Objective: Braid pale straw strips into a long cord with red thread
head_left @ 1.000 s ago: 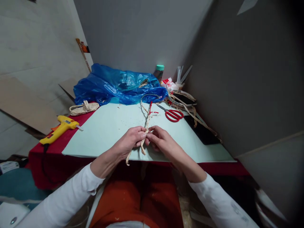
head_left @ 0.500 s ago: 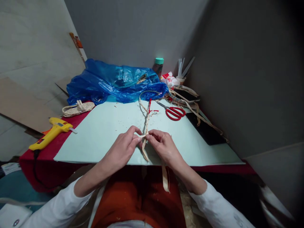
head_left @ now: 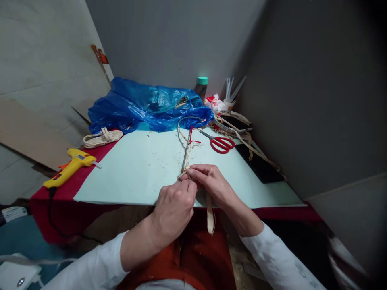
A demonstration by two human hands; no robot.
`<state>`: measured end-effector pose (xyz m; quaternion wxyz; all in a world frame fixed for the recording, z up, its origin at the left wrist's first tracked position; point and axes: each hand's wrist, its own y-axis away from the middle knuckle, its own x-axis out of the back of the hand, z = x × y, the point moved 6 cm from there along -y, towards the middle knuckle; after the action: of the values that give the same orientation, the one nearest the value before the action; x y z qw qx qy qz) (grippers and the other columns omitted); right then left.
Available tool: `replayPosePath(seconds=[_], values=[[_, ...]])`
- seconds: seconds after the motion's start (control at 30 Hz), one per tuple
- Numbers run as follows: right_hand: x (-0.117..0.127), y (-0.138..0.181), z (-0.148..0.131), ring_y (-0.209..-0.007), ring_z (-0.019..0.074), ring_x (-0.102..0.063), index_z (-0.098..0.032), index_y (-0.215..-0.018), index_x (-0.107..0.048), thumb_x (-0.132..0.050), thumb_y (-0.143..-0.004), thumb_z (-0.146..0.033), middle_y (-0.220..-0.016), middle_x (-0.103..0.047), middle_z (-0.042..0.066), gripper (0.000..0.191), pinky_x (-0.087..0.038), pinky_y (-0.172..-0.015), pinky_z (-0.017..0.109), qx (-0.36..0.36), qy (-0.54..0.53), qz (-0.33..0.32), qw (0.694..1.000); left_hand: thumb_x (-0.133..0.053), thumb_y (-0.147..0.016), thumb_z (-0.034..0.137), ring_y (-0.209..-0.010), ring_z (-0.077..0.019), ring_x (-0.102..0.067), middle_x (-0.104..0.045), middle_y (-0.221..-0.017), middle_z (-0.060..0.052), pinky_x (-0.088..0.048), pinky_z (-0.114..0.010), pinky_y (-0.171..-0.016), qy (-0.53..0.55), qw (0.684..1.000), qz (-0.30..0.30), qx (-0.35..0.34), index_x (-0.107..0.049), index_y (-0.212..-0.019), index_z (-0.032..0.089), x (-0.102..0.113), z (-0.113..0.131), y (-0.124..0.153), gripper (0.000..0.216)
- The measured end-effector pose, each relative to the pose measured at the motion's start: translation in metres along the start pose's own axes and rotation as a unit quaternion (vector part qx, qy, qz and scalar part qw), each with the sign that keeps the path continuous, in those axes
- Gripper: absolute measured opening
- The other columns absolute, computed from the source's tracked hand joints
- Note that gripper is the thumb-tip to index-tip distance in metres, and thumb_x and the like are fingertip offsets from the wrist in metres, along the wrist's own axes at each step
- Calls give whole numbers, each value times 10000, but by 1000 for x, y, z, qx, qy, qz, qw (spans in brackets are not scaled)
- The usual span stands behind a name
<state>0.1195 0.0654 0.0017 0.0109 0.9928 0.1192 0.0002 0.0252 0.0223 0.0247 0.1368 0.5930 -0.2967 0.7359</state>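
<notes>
While in hands (head_left: 174, 205) (head_left: 213, 183), braid (head_left: 188, 151) lengthwise away.

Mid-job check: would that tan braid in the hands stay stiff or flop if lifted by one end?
Probably floppy: the braid curves into a loop on the sheet, and its loose strip droops over the edge. Likely light, being thin flat strands. It may unravel if released, since both the left hand and right hand pinch its working end.

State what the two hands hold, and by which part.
Left hand and right hand pinch the pale braid at its near end, where loose strips start.
</notes>
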Motion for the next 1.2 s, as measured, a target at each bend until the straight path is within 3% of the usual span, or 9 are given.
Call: replayPosePath(seconds=[0.13, 0.27, 0.33, 0.47, 0.53, 0.83, 0.97, 1.13, 1.2], values=[[2, 2, -3, -532, 78, -368, -126, -729, -650, -597, -814, -340, -611, -538, -15, 236, -282, -510, 213, 13, -16, 0, 1000, -480, -904, 213, -822, -233, -613, -692, -849, -94, -455, -340, -723, 123, 991, 53, 2, -684, -901, 177, 19, -15, -1, 207], [2, 2, -1, -578, 89, -416, -131, -727, -652, -602, -813, -369, -657, -563, -2, 258, -312, -545, 213, 19, -10, 3, 1000, -570, -851, 284, -792, -204, -571, -647, -773, -54, -425, -317, -738, 280, 949, 90, 113, -650, -734, 197, 27, -49, -10, 166], [2, 1, 1, -605, 103, -457, -137, -764, -655, -612, -801, -392, -687, -583, 3, 261, -351, -583, 222, 20, -6, 13, 1000, -615, -793, 255, -721, -171, -568, -632, -752, -17, -429, -287, -676, 392, 909, 25, 140, -603, -775, 193, 14, -56, -19, 66], [2, 3, 3, -664, 143, -538, -157, -800, -637, -591, -810, -414, -722, -622, 21, 261, -409, -643, 254, 32, 41, 32, 998, -632, -735, 237, -543, -113, -527, -575, -641, 24, -393, -231, -515, 590, 785, -79, 171, -491, -806, 181, -10, -54, -29, 168], [2, 5, 2, -662, 153, -559, -170, -814, -620, -565, -829, -407, -711, -637, 25, 245, -420, -640, 260, 32, 81, 32, 996, -625, -731, 236, -483, -90, -490, -572, -615, 25, -364, -217, -478, 615, 761, -111, 175, -472, -812, 176, -13, -52, -31, 183], [4, 12, 4, -556, 119, -475, -183, -1034, -463, -516, -840, -324, -635, -581, -40, 246, -357, -537, 229, 8, 142, 38, 989, -620, -698, 194, -430, -102, -500, -524, -542, 46, -365, -219, -438, 601, 759, -182, 174, -496, -833, 165, -16, -62, -33, 186], [3, 14, 2, -577, 125, -480, -201, -1003, -432, -496, -850, -310, -645, -564, -46, 198, -354, -556, 236, 21, 161, 39, 986, -574, -672, 121, -393, -87, -459, -526, -481, 13, -318, -206, -436, 629, 712, -235, 208, -534, -775, 132, -26, -62, -31, 110], [-1, 18, -8, -573, 127, -452, -206, -992, -428, -454, -877, -268, -635, -518, -55, 133, -330, -564, 242, 68, 225, 33, 971, -580, -653, 68, -379, -14, -263, -395, -494, 69, -167, -166, -411, 696, 623, -224, 278, -489, -704, 141, -28, -53, -30, 128], [-2, 20, -12, -566, 125, -438, -209, -1003, -424, -438, -890, -255, -625, -493, -63, 123, -322, -567, 242, 90, 248, 32, 964, -601, -709, 126, -390, -6, -196, -342, -509, 83, -106, -171, -408, 702, 621, -209, 278, -459, -674, 152, -27, -48, -29, 148]])
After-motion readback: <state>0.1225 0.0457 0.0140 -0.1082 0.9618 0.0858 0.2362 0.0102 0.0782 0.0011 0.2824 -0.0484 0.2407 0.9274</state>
